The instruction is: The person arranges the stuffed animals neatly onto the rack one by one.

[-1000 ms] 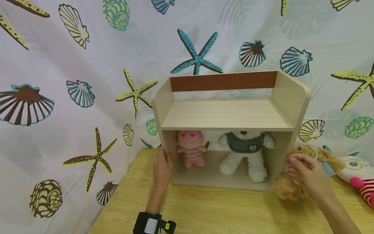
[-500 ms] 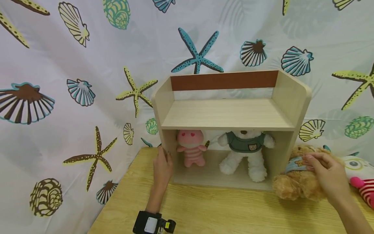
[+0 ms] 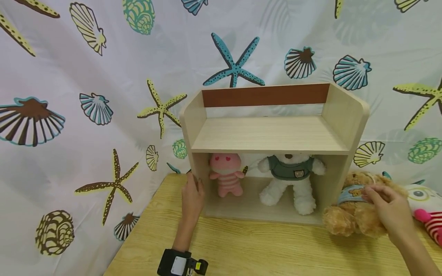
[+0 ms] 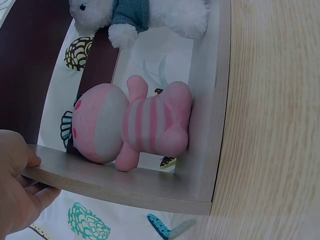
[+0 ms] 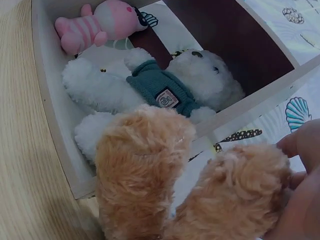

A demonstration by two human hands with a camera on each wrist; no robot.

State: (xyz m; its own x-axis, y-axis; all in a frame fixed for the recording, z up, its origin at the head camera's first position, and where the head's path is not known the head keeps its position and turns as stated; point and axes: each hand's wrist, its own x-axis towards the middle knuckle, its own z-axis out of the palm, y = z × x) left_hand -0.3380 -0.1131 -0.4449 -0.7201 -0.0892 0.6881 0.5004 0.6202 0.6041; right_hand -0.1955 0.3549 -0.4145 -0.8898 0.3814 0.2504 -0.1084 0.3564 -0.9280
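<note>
My left hand (image 3: 192,197) grips the left side panel of a small wooden shelf (image 3: 269,134), the thumb inside and fingers outside in the left wrist view. At the shelf's right side, my right hand (image 3: 391,207) holds a brown teddy bear (image 3: 348,218) in a light blue top, fingertips at its chest and side. The bear sits on the table facing forward. Its furry legs (image 5: 145,170) fill the front of the right wrist view. Inside the lower compartment stand a pink striped plush toy (image 3: 226,174) and a white teddy bear (image 3: 291,180) in a green sweater, its head partly hidden by the upper board.
A white owl-like plush toy (image 3: 423,203) with red stripes lies at the far right, partly behind the brown bear. The wood-grain table (image 3: 262,245) extends in front of the shelf. A curtain (image 3: 131,69) printed with shells and starfish hangs behind.
The brown teddy bear has turned upright to face forward, its blue top now showing. My right hand has shifted right with it. My left hand has stayed on the shelf.
</note>
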